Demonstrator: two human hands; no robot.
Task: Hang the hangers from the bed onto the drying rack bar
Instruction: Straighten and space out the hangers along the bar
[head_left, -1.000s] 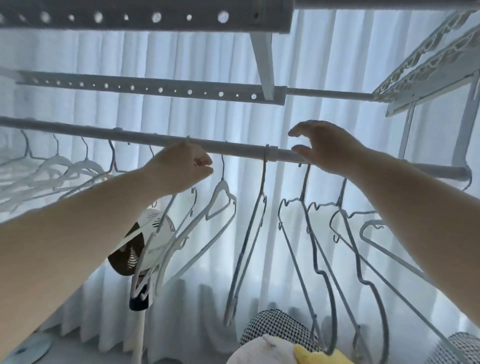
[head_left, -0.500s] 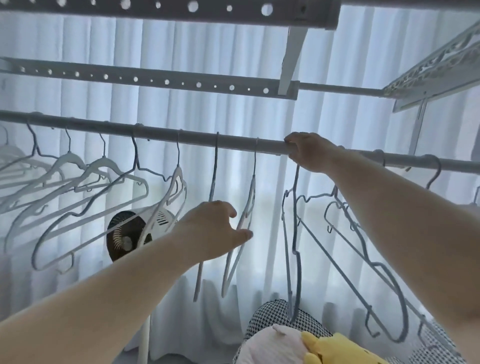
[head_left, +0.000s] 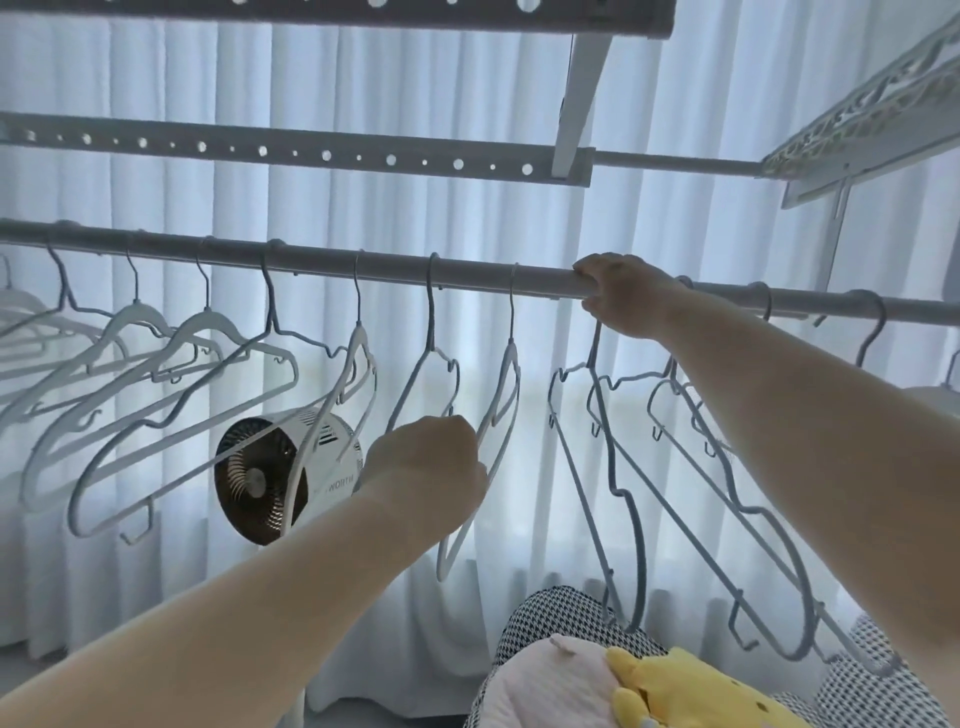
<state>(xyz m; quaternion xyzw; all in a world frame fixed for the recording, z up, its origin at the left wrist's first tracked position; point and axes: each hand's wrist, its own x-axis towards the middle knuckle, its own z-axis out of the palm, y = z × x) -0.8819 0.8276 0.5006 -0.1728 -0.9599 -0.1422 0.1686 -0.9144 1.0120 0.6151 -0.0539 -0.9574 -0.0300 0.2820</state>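
Head view: right hand (head_left: 621, 293) curled tight over the drying rack bar (head_left: 322, 262) at centre-right; left hand (head_left: 426, 462), fingers closed, pinched a white hanger (head_left: 501, 415) mid-frame. Hangers dangled along the bar, left to right.

The drying rack bar (head_left: 363, 270) is bare between hooks, widest just left of the right hand (head_left: 618, 296) wrapped round it. Hanging hangers (head_left: 452, 395) crowd the space below; the left hand (head_left: 431, 462) sits among them. Above, a perforated rail (head_left: 311, 153) caps the reach. A fan (head_left: 280, 478) stands behind the lower left.
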